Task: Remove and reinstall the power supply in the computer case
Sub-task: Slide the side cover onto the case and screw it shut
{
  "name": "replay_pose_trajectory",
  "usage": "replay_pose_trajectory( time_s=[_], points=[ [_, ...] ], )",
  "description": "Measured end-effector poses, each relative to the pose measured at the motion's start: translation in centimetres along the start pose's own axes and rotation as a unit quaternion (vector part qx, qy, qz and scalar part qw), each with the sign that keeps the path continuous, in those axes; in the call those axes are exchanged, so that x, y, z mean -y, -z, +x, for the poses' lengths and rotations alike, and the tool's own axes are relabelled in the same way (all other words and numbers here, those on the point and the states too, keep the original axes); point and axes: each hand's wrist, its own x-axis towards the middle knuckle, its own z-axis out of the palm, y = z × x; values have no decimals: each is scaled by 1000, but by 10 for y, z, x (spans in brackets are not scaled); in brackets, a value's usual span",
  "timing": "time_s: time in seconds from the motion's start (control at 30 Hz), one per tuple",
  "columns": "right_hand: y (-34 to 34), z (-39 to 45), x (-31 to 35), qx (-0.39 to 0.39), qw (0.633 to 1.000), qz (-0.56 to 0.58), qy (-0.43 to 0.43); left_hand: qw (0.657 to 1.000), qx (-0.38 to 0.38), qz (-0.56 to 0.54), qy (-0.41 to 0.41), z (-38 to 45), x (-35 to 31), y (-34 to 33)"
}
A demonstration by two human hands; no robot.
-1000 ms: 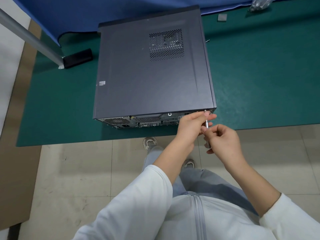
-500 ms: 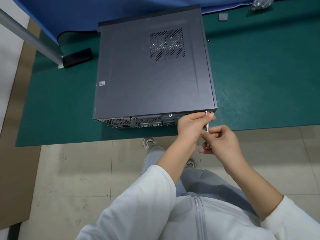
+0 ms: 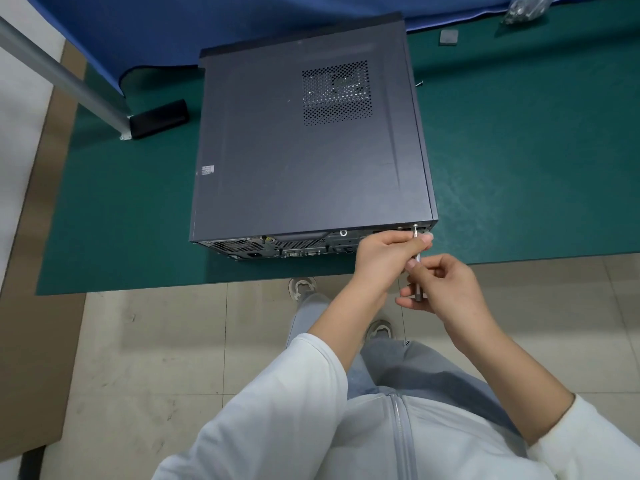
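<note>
Dark grey computer case (image 3: 304, 150) lying on its side on green-matted desk (image 3: 519, 150), side panel closed, rear panel facing near edge. Power supply not visible as such; only a vent grille and socket at rear left corner (image 3: 242, 249). Left hand (image 3: 384, 258) at rear right corner, fingertips pinching slim metal screwdriver (image 3: 418, 261) near its tip. Right hand (image 3: 446, 289) just below, grip narrow around the shaft's lower end. Black block (image 3: 161, 117) far left; small grey pad (image 3: 449, 37) and clear bag (image 3: 526, 6) far right.
</note>
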Motion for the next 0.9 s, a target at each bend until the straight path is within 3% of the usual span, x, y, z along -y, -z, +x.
replay_pose_trajectory(
  time_s=[0.17,0.43,0.6,0.9],
  points=[
    [-1,3,-1,15,1000,-7,-2,999,37,31,21,0,-5,5],
    [2,3,2,-13,999,29,2,1000,-19,-2,-12,-2,-2,-1],
    [1,4,3,6,1000,28,5,999,25,32,31,-5,-8,0],
    [2,0,2,7,999,32,-12,999,-39,21,-11,-4,-5,-3]
  ],
)
